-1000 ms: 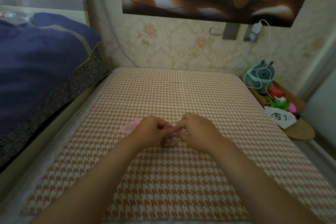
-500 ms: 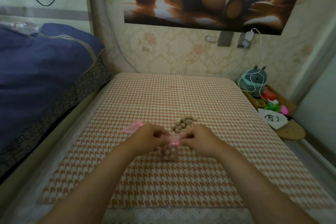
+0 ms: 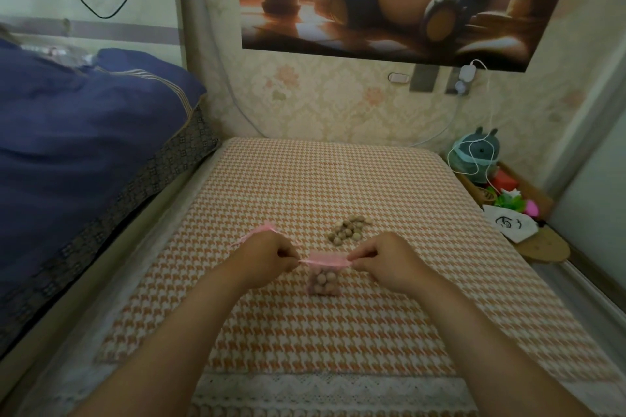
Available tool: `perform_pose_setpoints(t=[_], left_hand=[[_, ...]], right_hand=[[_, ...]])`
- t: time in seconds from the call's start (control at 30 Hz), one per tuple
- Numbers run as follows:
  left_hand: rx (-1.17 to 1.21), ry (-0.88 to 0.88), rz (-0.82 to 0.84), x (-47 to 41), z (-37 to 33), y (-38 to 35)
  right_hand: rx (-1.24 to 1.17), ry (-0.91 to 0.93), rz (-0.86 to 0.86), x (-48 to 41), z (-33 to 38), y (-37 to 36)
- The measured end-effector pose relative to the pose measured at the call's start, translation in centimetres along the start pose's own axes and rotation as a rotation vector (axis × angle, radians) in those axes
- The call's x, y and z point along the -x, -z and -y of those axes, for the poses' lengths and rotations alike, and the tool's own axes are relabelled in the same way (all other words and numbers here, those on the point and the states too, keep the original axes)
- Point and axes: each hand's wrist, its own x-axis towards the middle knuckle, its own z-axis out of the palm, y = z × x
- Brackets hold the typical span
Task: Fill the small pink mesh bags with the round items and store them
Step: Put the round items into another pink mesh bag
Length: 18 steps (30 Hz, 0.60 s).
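A pink mesh bag (image 3: 324, 276) full of round beads sits between the hands; the left hand (image 3: 267, 256) and right hand (image 3: 386, 259) each pinch its drawstring ends. Loose beads (image 3: 347, 231) lie just beyond, another pink bag (image 3: 257, 234) behind the left hand.

Hands drawn apart: left hand (image 3: 267, 256) gone left, right hand (image 3: 389, 259) gone right, each pinching one end of bag (image 3: 323, 276) mouth. Mouth now pulled flat. Filled bag no longer hidden under hands. Beads (image 3: 349, 230) beyond uncovered.
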Motion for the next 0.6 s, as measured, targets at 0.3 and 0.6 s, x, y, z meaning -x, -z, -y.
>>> perform_pose_setpoints(t=[0.3, 0.6], left_hand=[[-0.070, 0.005, 0.039, 0.9, 1.3, 1.8], [-0.082, -0.021, 0.095, 2.9, 2.3, 2.4]], right_hand=[[0.005, -0.070, 0.172, 0.1, -0.2, 2.4], [0.074, -0.062, 0.291, 0.2, -0.1, 2.5]])
